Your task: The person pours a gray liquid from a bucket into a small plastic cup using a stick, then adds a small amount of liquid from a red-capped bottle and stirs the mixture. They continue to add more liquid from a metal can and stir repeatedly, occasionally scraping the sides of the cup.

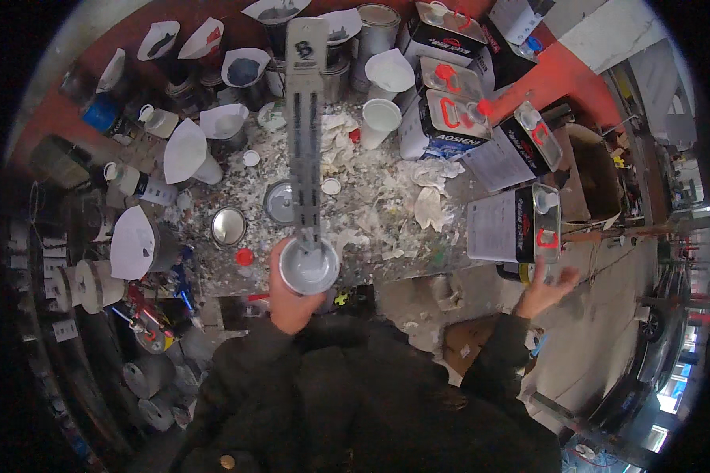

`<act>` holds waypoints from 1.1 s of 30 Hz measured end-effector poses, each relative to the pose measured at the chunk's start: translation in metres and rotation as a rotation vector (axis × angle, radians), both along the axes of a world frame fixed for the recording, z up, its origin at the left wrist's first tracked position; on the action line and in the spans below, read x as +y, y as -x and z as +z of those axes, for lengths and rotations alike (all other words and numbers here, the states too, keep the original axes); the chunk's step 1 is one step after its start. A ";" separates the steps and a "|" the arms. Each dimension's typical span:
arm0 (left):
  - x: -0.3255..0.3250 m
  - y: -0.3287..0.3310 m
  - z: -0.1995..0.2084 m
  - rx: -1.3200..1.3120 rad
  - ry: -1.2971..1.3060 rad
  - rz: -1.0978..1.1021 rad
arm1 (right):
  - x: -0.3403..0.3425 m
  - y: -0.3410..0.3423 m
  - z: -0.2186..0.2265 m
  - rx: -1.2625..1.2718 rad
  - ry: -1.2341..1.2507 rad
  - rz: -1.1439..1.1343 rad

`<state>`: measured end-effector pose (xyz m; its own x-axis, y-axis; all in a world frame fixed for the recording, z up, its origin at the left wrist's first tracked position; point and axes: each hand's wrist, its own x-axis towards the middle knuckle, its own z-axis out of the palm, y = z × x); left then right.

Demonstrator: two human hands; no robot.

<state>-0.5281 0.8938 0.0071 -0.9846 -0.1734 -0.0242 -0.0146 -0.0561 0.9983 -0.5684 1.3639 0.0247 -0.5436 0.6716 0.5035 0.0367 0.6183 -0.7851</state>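
Observation:
My left hand [290, 306] is wrapped round a cup [308, 269] with light grey paint inside, held at the bench's near edge. A long slotted metal mixing stick [305, 142] stands in the cup and leans away toward the far side. To the right, my right hand [546, 292] is raised with its fingers apart and nothing in it. Its fingertips are close to a rectangular metal can [497, 227] with a red handle; whether they touch it I cannot tell.
A paint-spattered bench [386, 225] carries an opened tin [229, 226], a red cap [244, 257] and crumpled paper [430, 206]. Several cups with paper strainers [188, 154] line its left and far sides. More rectangular cans [445, 122] stand far right, beside a cardboard box [594, 177].

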 end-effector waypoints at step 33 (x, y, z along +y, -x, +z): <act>-0.020 0.022 0.006 0.100 -0.006 -0.043 | -0.312 0.074 0.180 -0.509 -0.599 1.760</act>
